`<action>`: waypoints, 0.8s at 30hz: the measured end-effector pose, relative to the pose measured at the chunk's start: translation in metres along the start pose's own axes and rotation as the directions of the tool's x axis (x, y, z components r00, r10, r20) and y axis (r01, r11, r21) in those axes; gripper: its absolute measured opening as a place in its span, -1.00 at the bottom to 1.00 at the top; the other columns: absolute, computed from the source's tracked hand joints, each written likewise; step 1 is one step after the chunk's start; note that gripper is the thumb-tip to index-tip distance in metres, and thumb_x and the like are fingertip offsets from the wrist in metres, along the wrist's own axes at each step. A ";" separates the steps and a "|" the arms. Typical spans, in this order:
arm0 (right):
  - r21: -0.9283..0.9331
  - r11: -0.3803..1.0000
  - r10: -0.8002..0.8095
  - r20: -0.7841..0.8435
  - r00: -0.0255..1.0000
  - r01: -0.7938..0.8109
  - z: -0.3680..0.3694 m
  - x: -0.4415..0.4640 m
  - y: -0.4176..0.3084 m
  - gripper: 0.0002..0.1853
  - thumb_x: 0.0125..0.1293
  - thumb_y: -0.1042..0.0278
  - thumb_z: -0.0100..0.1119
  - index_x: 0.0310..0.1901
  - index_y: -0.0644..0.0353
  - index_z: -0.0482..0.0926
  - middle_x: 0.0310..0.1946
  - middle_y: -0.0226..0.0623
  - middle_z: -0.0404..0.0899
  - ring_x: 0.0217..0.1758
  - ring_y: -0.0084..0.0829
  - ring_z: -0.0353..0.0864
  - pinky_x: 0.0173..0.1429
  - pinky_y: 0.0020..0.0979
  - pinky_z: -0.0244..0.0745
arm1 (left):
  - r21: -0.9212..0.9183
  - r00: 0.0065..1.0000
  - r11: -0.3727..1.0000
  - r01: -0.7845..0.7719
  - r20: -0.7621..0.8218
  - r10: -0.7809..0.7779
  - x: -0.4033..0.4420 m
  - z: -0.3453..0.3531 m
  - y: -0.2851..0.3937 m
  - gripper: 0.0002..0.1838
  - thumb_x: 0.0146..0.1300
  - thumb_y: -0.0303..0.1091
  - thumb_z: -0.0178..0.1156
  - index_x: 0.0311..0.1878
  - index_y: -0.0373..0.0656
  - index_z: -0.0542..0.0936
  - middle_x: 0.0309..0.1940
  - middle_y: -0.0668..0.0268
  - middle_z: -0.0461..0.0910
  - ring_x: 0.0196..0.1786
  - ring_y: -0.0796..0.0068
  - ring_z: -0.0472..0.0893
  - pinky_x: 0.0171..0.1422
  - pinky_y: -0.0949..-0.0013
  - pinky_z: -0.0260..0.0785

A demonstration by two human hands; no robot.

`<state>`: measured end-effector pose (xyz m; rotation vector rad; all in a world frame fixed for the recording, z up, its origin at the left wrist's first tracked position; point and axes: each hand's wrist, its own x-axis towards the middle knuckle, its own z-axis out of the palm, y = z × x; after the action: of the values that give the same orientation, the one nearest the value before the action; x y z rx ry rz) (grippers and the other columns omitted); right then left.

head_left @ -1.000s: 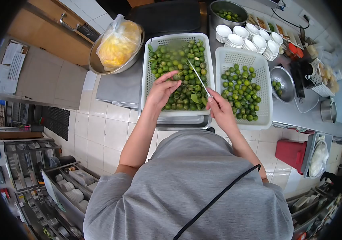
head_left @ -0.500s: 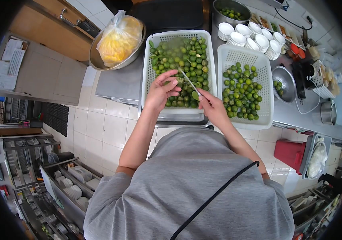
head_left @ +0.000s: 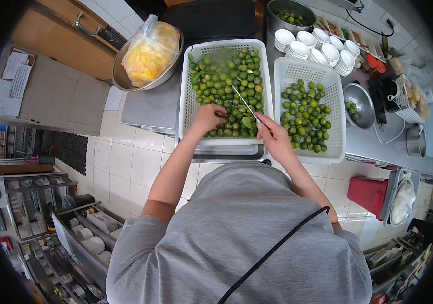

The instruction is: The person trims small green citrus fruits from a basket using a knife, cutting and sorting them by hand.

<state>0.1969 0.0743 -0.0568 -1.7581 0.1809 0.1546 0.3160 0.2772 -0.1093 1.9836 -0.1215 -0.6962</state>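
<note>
Small green limes (head_left: 229,78) fill a white perforated basket (head_left: 184,101) in front of me. My left hand (head_left: 209,118) is down at the near left of the limes, its fingers curled in against them. Its fingertips are partly hidden, so I cannot make out what they grip. A thin-bladed knife (head_left: 245,103) is in my right hand (head_left: 273,134), over the basket's near right corner. The blade points away and to the left above the limes. A green leaf (head_left: 247,122) lies close to the knife handle.
To the right stands a second white basket (head_left: 335,126) with fewer limes. Stacked white dishes (head_left: 323,48), a metal bowl (head_left: 359,104) and a deep steel bowl (head_left: 290,25) lie beyond. At the left, a bowl (head_left: 120,76) carries a yellow-filled plastic bag (head_left: 148,53).
My left hand has dropped from above the limes down and slightly left onto them, its fingers curling in. The right hand with the knife has shifted slightly right.
</note>
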 end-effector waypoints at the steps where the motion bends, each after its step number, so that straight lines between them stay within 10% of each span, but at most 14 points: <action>1: -0.006 1.000 -0.016 -0.003 1.000 0.016 0.001 -0.001 -0.001 -0.65 0.28 0.28 -0.05 0.09 0.12 0.39 -0.63 -0.38 0.42 -0.56 -0.58 0.36 -0.40 -0.55 0.32 | 0.359 0.990 0.925 -0.127 -0.009 0.139 0.001 0.007 -0.001 -0.76 -0.04 -0.44 0.24 -0.23 -0.25 0.57 -0.42 0.33 0.55 -0.33 0.47 0.57 -0.32 0.49 0.47; 2: -0.011 0.999 -0.033 -0.007 0.999 0.033 0.002 -0.001 -0.002 -0.65 0.27 0.29 -0.05 0.09 0.11 0.39 -0.63 -0.36 0.43 -0.56 -0.57 0.38 -0.39 -0.54 0.33 | 0.668 0.962 0.710 -0.222 0.033 0.270 0.002 0.010 -0.001 -0.75 -0.04 -0.48 0.23 -0.22 -0.26 0.57 -0.40 0.30 0.55 -0.34 0.52 0.56 -0.34 0.51 0.47; 6: -0.045 0.991 -0.130 -0.020 0.991 0.129 0.007 0.004 0.010 -0.65 0.30 0.34 -0.09 0.12 0.11 0.37 -0.62 -0.51 0.39 -0.63 -0.71 0.25 -0.53 -0.65 0.21 | 0.505 0.999 0.862 -0.044 0.005 0.047 0.004 0.004 0.007 -0.73 -0.02 -0.46 0.23 -0.18 -0.26 0.55 -0.39 0.32 0.55 -0.31 0.51 0.56 -0.31 0.51 0.46; 8: -0.107 0.970 -0.226 -0.079 0.971 0.217 0.009 0.007 0.019 -0.65 0.30 0.35 -0.08 0.11 0.11 0.38 -0.62 -0.50 0.39 -0.60 -0.70 0.27 -0.48 -0.63 0.24 | -0.255 1.000 0.967 -0.009 0.021 0.015 -0.019 0.002 0.032 -0.73 0.05 -0.45 0.20 -0.13 -0.26 0.52 -0.36 0.33 0.55 -0.27 0.49 0.57 -0.29 0.51 0.45; 11: -0.184 0.964 -0.206 -0.055 0.977 0.193 0.010 0.008 0.020 -0.65 0.30 0.35 -0.09 0.12 0.11 0.37 -0.61 -0.49 0.39 -0.60 -0.71 0.27 -0.49 -0.64 0.25 | -0.575 0.996 0.814 -0.078 -0.014 0.085 -0.043 0.007 0.054 -0.70 0.09 -0.43 0.20 -0.10 -0.29 0.48 -0.29 0.29 0.52 -0.27 0.50 0.56 -0.31 0.49 0.46; 21: 0.059 0.990 -0.131 0.015 0.991 0.130 0.009 -0.002 -0.012 -0.64 0.31 0.37 -0.11 0.14 0.12 0.35 -0.59 -0.49 0.40 -0.56 -0.72 0.30 -0.50 -0.66 0.25 | -0.843 0.986 0.515 -0.158 -0.109 0.125 -0.048 -0.003 0.050 -0.72 0.14 -0.48 0.12 -0.06 -0.25 0.44 -0.22 0.25 0.52 -0.14 0.36 0.56 -0.26 0.46 0.51; 24: 0.020 0.971 -0.236 -0.018 0.972 0.236 0.013 -0.006 -0.013 -0.67 0.26 0.39 -0.04 0.06 0.19 0.41 -0.28 -0.16 0.56 -0.35 -0.47 0.50 -0.21 -0.51 0.38 | -0.827 0.983 0.533 -0.180 -0.133 0.125 -0.049 -0.002 0.049 -0.74 0.12 -0.49 0.15 -0.09 -0.24 0.45 -0.25 0.27 0.52 -0.15 0.35 0.57 -0.27 0.46 0.52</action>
<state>0.1942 0.0898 -0.0456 -1.7446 -0.0165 -0.0343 0.2863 0.2723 -0.0467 1.0216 0.0750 -0.4391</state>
